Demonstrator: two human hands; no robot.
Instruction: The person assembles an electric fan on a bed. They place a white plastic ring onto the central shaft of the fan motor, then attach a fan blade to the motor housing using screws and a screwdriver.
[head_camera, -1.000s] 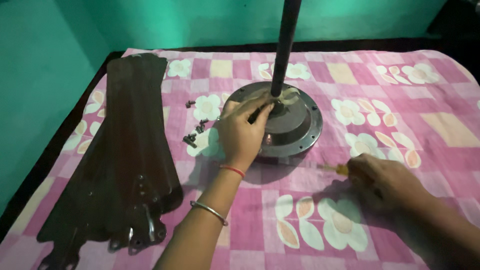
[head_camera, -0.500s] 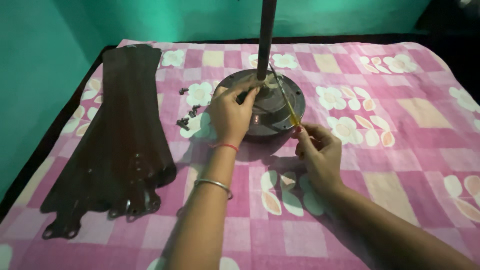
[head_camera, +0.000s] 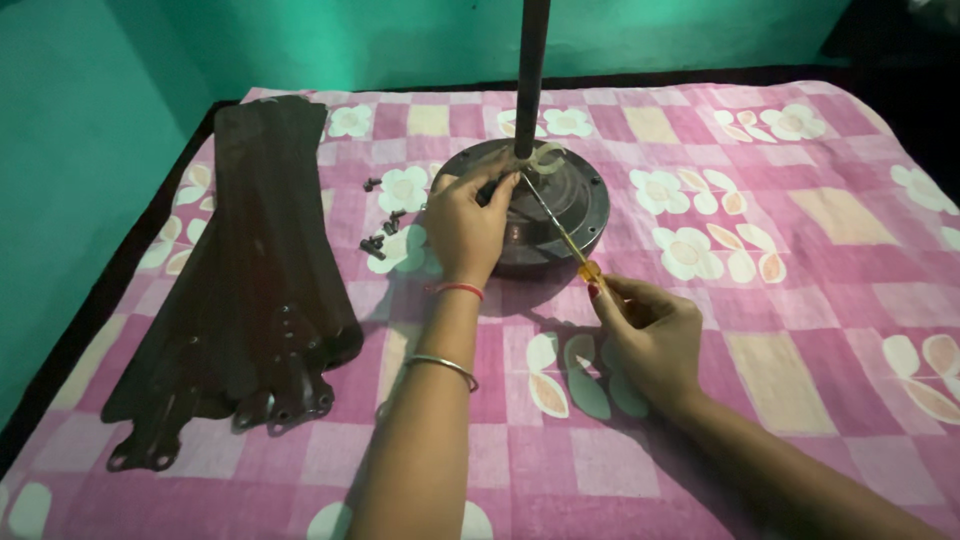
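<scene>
Screwdriver (head_camera: 560, 236) on ceiling fan motor (head_camera: 565, 200).
My right hand (head_camera: 650, 335) pinches its handle; left hand (head_camera: 465, 230) fingers curl, seemingly gripping the hub.

Left arm: reached forward from the lower middle of the view, forearm bare, straight and long.
Left wrist: carried two bands, one thin and red by the hand, one silver farther down the forearm.
Left hand (head_camera: 465, 232): back turned up, fingers curled forward and downward, fingertips (head_camera: 505, 185) pressed together at the far end.
Right arm: came in from the lower right corner, angled up and leftward, lying right of the left arm.
Right hand (head_camera: 650, 335): nearer the body than the left hand, fingers closed in a pinch, thumb on top, red-painted nail showing.
</scene>
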